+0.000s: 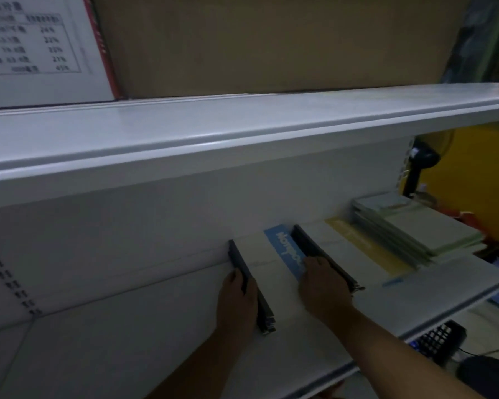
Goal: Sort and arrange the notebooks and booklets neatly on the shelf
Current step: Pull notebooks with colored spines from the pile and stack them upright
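Head view, lower middle of the frame: a blue-banded notebook [267, 262], flat on the white shelf [127, 326]. Long axis from the shelf's front edge back to the rear panel, leaning toward the upper left. White cover, blue strip with white lettering down its right side, dark spine along its left edge.

Left grip [236, 298] curled over that dark spine near its front end, so the notebook sits just right of it. Right grip [321, 286] palm-down on the blue strip, fingertips at the dark spine of the yellow-banded notebook [357, 249] just beside it. Pinching or merely pressing, cannot tell.

Further right, stacked pale green booklets [421, 226].
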`<move>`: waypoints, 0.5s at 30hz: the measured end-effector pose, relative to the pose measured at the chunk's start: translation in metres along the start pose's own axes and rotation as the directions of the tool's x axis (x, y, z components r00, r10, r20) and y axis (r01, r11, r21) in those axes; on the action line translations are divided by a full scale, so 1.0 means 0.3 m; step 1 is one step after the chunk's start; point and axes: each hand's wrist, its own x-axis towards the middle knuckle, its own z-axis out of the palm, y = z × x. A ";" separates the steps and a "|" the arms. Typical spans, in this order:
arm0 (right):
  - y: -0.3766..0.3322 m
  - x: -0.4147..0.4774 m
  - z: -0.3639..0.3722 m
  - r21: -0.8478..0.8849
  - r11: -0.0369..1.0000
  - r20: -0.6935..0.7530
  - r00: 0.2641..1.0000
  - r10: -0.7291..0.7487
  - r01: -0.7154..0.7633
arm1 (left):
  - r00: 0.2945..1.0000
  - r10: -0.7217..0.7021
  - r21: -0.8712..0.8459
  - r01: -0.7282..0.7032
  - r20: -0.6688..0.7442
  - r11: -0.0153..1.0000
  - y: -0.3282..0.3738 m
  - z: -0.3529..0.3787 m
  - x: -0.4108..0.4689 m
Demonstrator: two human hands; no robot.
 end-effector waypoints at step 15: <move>-0.122 -0.061 -0.090 -0.515 0.851 0.041 0.995 -0.091 0.099 | 0.975 0.091 0.306 -0.151 0.202 0.940 0.018 -0.373 -0.036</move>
